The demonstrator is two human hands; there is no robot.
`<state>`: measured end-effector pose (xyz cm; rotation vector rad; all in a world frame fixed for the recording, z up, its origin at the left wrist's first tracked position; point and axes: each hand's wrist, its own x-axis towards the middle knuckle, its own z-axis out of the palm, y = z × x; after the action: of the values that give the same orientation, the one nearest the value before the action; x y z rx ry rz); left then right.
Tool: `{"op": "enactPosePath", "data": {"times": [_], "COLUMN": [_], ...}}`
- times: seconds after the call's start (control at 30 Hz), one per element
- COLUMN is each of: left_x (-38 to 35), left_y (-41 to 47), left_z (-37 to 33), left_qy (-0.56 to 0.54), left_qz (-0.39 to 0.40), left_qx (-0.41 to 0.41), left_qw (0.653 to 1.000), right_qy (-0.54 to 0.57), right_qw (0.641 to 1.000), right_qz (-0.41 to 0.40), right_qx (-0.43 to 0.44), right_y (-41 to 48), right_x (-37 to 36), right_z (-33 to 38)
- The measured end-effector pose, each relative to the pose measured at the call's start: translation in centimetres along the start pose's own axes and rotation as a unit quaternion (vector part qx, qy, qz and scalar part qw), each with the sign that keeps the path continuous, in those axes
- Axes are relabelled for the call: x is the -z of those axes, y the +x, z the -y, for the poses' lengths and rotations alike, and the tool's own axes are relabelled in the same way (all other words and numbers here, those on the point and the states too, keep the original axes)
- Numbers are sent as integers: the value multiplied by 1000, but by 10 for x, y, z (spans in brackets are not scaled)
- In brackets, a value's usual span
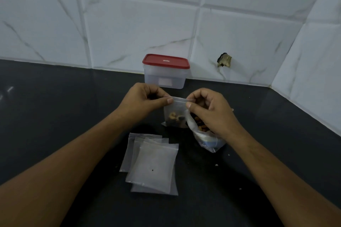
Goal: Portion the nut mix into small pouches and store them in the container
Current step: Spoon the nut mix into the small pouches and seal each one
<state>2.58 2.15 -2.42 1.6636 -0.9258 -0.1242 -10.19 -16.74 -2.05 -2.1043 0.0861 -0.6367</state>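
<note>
We pinch the small pouch (174, 114) by its zip strip, left hand (145, 97) at one end and right hand (209, 109) at the other; nuts sit in its bottom. The open nut mix bag (209, 143) lies beneath the right hand. The red-lidded container (165, 76) stands shut against the wall, its lid lettering unreadable. Spare pouches (152, 164) lie nearer us; the bench (55, 116) runs wide leftward.

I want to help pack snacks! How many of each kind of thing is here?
Clear plastic box with red lid: 1
Small clear pouch holding nuts: 1
Empty small clear pouches: 4, as far as the overlap shows
Big open clear bag of nut mix: 1
Total: 7
</note>
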Motion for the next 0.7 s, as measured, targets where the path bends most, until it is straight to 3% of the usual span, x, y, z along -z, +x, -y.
{"op": "enactPosePath", "data": {"times": [0.37, 0.7], "left_x": [-5, 6], "left_y": [-2, 4], "left_z": [-7, -5], "left_qy": [26, 70], "left_qz": [33, 13], "left_qx": [-52, -43], "left_qw": [998, 997], "right_qy": [-17, -40], "right_qw": [998, 998], "right_qz": [12, -28], "right_qx": [63, 29], "right_y": [-1, 4], "right_x": [-5, 3], "right_z": [2, 2]}}
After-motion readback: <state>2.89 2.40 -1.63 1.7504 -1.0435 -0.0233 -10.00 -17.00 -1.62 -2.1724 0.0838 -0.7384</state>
